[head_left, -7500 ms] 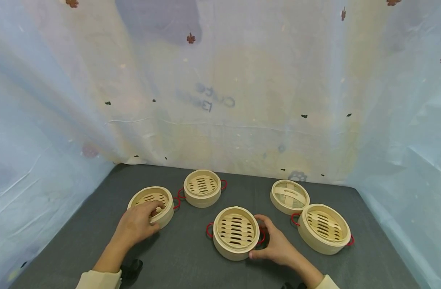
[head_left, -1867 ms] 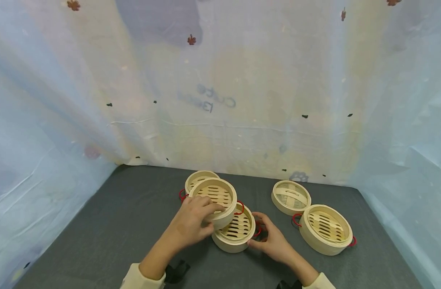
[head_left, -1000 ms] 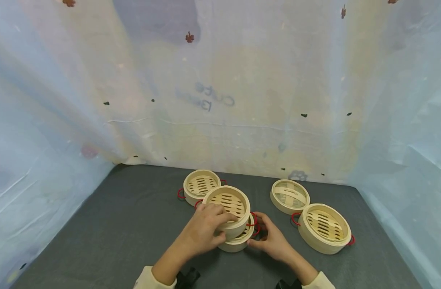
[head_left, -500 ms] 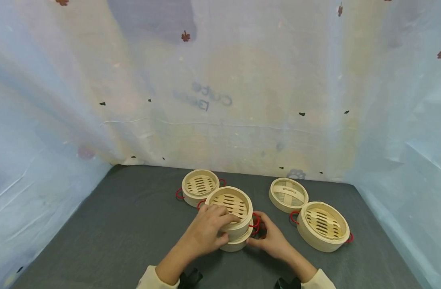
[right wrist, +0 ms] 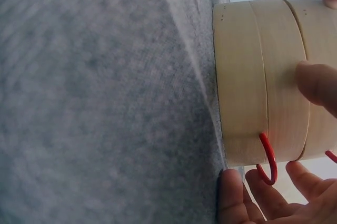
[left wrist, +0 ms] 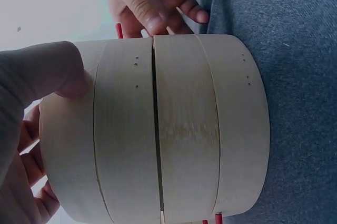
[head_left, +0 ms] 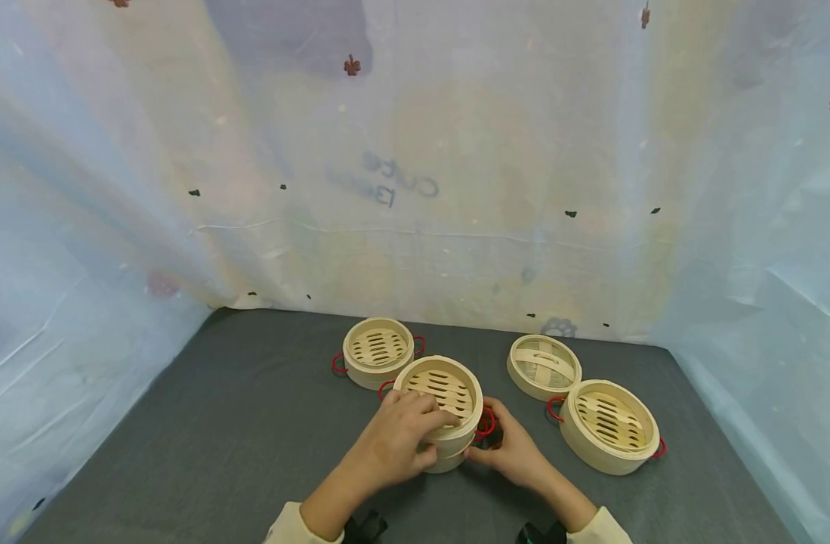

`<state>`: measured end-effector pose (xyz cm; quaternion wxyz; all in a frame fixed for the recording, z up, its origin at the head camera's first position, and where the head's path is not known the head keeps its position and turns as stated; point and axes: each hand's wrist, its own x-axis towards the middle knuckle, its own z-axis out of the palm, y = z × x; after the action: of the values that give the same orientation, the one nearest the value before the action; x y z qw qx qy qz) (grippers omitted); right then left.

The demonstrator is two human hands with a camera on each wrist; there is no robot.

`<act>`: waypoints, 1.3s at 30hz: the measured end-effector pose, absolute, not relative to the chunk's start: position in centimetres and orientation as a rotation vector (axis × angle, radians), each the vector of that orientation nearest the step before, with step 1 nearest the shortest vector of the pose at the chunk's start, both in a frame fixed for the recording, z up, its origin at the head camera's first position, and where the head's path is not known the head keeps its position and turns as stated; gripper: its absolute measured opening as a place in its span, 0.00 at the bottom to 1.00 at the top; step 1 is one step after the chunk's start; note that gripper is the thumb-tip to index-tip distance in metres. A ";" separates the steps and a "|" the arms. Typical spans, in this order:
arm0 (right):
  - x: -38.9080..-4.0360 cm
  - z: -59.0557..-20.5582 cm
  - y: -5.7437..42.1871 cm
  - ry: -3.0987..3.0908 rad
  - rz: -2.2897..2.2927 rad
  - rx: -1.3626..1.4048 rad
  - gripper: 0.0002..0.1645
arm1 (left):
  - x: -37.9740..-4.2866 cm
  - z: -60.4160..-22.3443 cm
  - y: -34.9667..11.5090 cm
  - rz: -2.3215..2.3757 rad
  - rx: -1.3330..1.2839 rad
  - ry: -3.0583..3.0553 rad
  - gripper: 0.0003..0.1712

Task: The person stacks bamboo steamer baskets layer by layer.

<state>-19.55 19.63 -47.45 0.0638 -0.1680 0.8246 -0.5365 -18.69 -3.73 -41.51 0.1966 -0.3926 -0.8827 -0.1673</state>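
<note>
Two round bamboo steamer baskets with red loop handles stand one on top of the other at the front middle of the table. My left hand (head_left: 399, 443) grips the upper steamer basket (head_left: 445, 389) by its near left rim, thumb outside and fingers over the slatted floor. Around the right side of the lower steamer basket (head_left: 444, 462) curls my right hand (head_left: 513, 452), thumb in front and fingers behind. A thin dark seam runs between the two baskets in the left wrist view. The right thumb (right wrist: 318, 84) lies across that seam in the right wrist view.
Another steamer basket (head_left: 377, 355) stands behind the stack, to the left. At the right are a woven bamboo lid (head_left: 544, 368) and a further steamer basket (head_left: 610, 427), close together. The dark cloth-covered table (head_left: 251, 423) ends at a hanging pale sheet (head_left: 482, 249).
My left hand has carried the upper basket from the table's left side onto the lower one, shifting right and lowering it in the last second. My right hand keeps its place at the lower basket.
</note>
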 end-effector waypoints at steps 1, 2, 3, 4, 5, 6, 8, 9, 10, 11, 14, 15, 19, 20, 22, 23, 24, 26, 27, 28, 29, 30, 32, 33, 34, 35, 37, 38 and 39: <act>-19.5 -47.5 19.6 2.488 -1.622 -0.509 0.46 | -18.7 -41.5 -3.7 -0.465 -1.102 -2.474 0.26; -19.5 -47.5 19.6 2.485 -1.626 -0.513 0.46 | -18.7 -41.6 -3.7 -0.465 -1.104 -2.472 0.26; -19.5 -47.5 19.6 2.485 -1.626 -0.517 0.46 | -18.7 -41.6 -3.7 -0.463 -1.106 -2.467 0.26; -19.5 -47.5 19.6 2.486 -1.625 -0.518 0.46 | -18.7 -41.6 -3.8 -0.460 -1.107 -2.461 0.26; -19.5 -47.5 19.6 2.486 -1.625 -0.519 0.46 | -18.8 -41.7 -3.8 -0.458 -1.108 -2.454 0.26; -19.5 -47.5 19.6 2.487 -1.624 -0.522 0.45 | -18.8 -41.7 -3.8 -0.457 -1.109 -2.447 0.26; -19.5 -47.5 19.6 2.486 -1.625 -0.523 0.45 | -18.8 -41.8 -3.8 -0.457 -1.108 -2.436 0.27; -19.5 -47.5 19.6 2.485 -1.626 -0.524 0.46 | -18.7 -41.8 -3.8 -0.457 -1.108 -2.431 0.27; -19.6 -47.5 19.6 2.482 -1.628 -0.524 0.46 | -18.7 -41.8 -3.8 -0.457 -1.106 -2.429 0.27; -19.6 -47.5 19.6 2.480 -1.629 -0.524 0.46 | -18.7 -41.8 -3.7 -0.458 -1.105 -2.428 0.27; -19.6 -47.5 19.6 2.478 -1.630 -0.525 0.46 | -18.6 -41.8 -3.7 -0.460 -1.100 -2.435 0.27; -19.6 -47.5 19.6 2.477 -1.629 -0.524 0.46 | -18.6 -41.8 -3.7 -0.458 -1.100 -2.439 0.27; -19.5 -47.4 19.6 2.482 -1.625 -0.514 0.46 | -18.5 -41.7 -3.7 -0.455 -1.105 -2.454 0.27; -19.5 -47.4 19.6 2.483 -1.624 -0.511 0.46 | -18.5 -41.6 -3.7 -0.453 -1.108 -2.457 0.27; -19.5 -47.3 19.6 2.485 -1.621 -0.507 0.46 | -18.5 -41.6 -3.7 -0.452 -1.112 -2.459 0.27; -19.5 -47.3 19.6 2.486 -1.620 -0.508 0.46 | -18.5 -41.6 -3.7 -0.452 -1.114 -2.458 0.27; -19.5 -47.3 19.6 2.486 -1.619 -0.509 0.46 | -18.5 -41.6 -3.8 -0.452 -1.115 -2.457 0.27; -19.5 -47.3 19.6 2.488 -1.615 -0.508 0.46 | -18.5 -41.5 -3.8 -0.451 -1.119 -2.450 0.27; -19.5 -47.2 19.6 2.491 -1.613 -0.506 0.46 | -18.5 -41.5 -3.8 -0.451 -1.121 -2.446 0.27; -19.5 -47.2 19.6 2.496 -1.610 -0.501 0.46 | -18.4 -41.5 -3.8 -0.451 -1.124 -2.443 0.27; -19.4 -47.2 19.5 2.498 -1.611 -0.499 0.46 | -18.4 -41.4 -3.8 -0.452 -1.126 -2.442 0.27; -19.4 -47.2 19.5 2.501 -1.608 -0.495 0.46 | -18.4 -41.4 -3.8 -0.453 -1.128 -2.441 0.27; -19.4 -47.1 19.5 2.503 -1.607 -0.489 0.46 | -18.3 -41.3 -3.8 -0.453 -1.130 -2.448 0.27; -19.4 -47.1 19.5 2.503 -1.607 -0.487 0.46 | -18.3 -41.2 -3.8 -0.454 -1.130 -2.452 0.27; -19.3 -47.0 19.4 2.503 -1.607 -0.486 0.47 | -18.3 -41.2 -3.8 -0.452 -1.128 -2.459 0.27; -19.3 -47.0 19.4 2.503 -1.606 -0.486 0.47 | -18.3 -41.2 -3.8 -0.451 -1.126 -2.464 0.27; -19.3 -46.9 19.3 2.503 -1.604 -0.484 0.47 | -18.3 -41.2 -3.8 -0.441 -1.121 -2.471 0.27; -19.3 -46.9 19.3 2.502 -1.605 -0.487 0.47 | -18.3 -41.2 -3.8 -0.437 -1.119 -2.474 0.27; -19.3 -46.9 19.3 2.504 -1.604 -0.490 0.47 | -18.3 -41.2 -3.8 -0.433 -1.117 -2.476 0.27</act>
<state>-19.31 19.30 -46.89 0.0639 -0.1624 0.8292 -0.5310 -18.29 -3.78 -41.25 0.1946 -0.3983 -0.8830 -0.1543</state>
